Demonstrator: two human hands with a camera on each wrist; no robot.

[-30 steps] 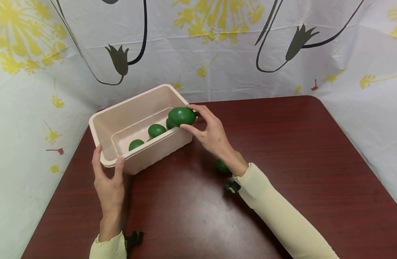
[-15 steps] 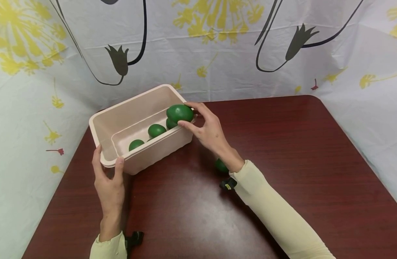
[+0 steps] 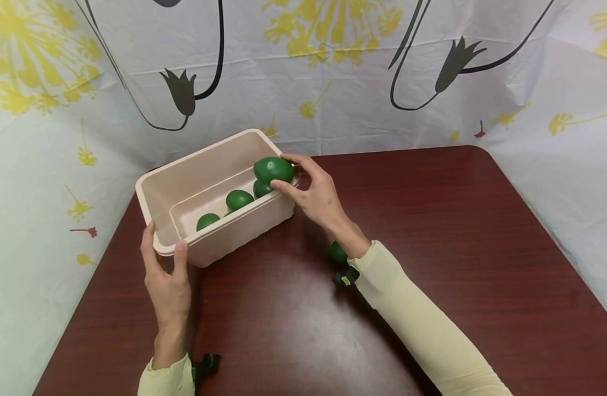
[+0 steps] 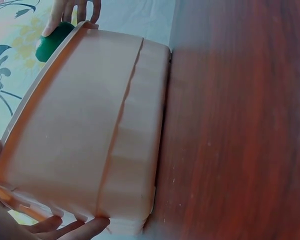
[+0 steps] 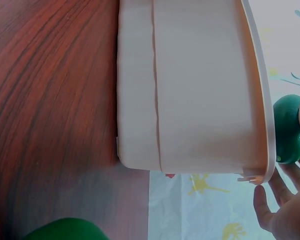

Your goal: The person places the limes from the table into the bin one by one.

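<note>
A beige plastic bin (image 3: 234,234) stands at an angle at the table's back left. My left hand (image 3: 168,286) grips its near left corner, thumb on the front side and fingers round the end. Between thumb and fingers, my right hand (image 3: 320,201) holds a smooth green lime (image 3: 273,169) over the right end of the bin, at rim height. Inside lie several more limes, such as one in the middle (image 3: 239,199) and one at the left (image 3: 207,221); the front wall partly hides them. Another lime (image 3: 338,253) rests on the table, partly covered by my right wrist.
The dark red wooden table (image 3: 432,220) extends to the right and front of the bin. A white patterned cloth (image 3: 333,121) hangs behind it and at the sides. Both wrists carry small black cameras.
My right hand has moved slightly left and away from me, carrying the lime from the bin's right rim further over its inside. My left hand and the bin have stayed put.
</note>
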